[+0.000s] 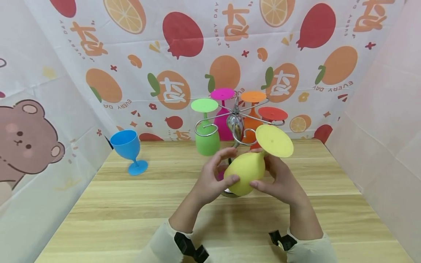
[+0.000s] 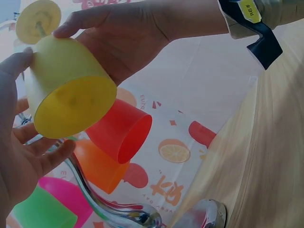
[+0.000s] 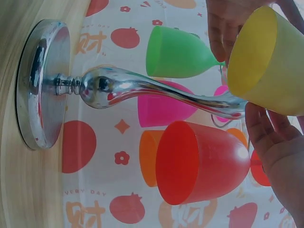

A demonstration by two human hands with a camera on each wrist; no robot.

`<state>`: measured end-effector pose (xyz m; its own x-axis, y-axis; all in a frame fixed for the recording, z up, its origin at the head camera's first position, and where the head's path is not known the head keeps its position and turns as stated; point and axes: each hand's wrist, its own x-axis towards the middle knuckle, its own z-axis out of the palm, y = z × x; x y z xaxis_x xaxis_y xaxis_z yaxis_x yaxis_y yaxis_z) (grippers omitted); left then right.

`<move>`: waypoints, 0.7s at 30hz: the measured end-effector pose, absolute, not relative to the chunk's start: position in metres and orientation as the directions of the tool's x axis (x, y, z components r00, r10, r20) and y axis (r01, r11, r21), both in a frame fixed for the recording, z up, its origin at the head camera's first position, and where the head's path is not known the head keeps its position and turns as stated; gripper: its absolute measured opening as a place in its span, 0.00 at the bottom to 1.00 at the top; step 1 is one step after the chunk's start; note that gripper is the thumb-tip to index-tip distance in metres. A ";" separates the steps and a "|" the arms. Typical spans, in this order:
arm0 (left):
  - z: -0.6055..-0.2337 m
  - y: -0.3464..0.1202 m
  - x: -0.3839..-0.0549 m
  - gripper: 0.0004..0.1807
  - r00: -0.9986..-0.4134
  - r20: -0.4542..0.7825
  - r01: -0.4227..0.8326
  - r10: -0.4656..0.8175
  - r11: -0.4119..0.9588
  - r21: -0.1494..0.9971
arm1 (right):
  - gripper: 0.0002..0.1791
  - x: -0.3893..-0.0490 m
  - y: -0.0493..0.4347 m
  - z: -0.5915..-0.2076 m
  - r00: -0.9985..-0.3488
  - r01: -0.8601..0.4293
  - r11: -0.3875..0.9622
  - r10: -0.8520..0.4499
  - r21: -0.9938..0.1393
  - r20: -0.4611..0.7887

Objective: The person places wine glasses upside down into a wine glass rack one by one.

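Note:
A yellow plastic goblet (image 1: 247, 171) is held upside down and tilted in front of a chrome goblet rack (image 1: 235, 122). My left hand (image 1: 209, 179) grips the left side of its bowl, thumb in front. On the other side, my right hand (image 1: 283, 179) holds the bowl, with its thumb near the rim and its fingers mostly hidden behind. The yellow foot stands up in front of the rack's hooks. Hanging bowl-down from the rack are a green goblet (image 1: 207, 140), a magenta goblet (image 1: 223, 124), an orange goblet (image 1: 250, 124) and a red goblet (image 3: 204, 161).
A blue goblet (image 1: 126, 146) stands upright on the wooden table (image 1: 158, 219), at the back left. The rack's round chrome base (image 3: 42, 85) rests on the table behind the hands. Fruit-print cloth (image 1: 131, 91) rises behind the table, with pale cloth at both sides.

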<state>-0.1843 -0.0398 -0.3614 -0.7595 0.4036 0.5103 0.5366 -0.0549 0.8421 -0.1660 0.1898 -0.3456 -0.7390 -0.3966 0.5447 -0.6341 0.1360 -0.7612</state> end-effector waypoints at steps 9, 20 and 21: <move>-0.363 -0.034 -0.181 0.46 -0.703 0.585 0.634 0.405 -0.015 0.773 | 0.39 -0.167 0.190 -0.344 -0.778 -0.606 0.200 -0.347 -0.770 0.523; -0.365 -0.030 -0.181 0.50 -0.700 0.578 0.670 0.420 0.102 0.736 | 0.35 -0.169 0.190 -0.344 -0.797 -0.602 0.276 -0.274 -0.750 0.539; -0.365 -0.030 -0.182 0.49 -0.702 0.576 0.668 0.419 0.104 0.737 | 0.35 -0.170 0.190 -0.344 -0.798 -0.601 0.280 -0.271 -0.749 0.539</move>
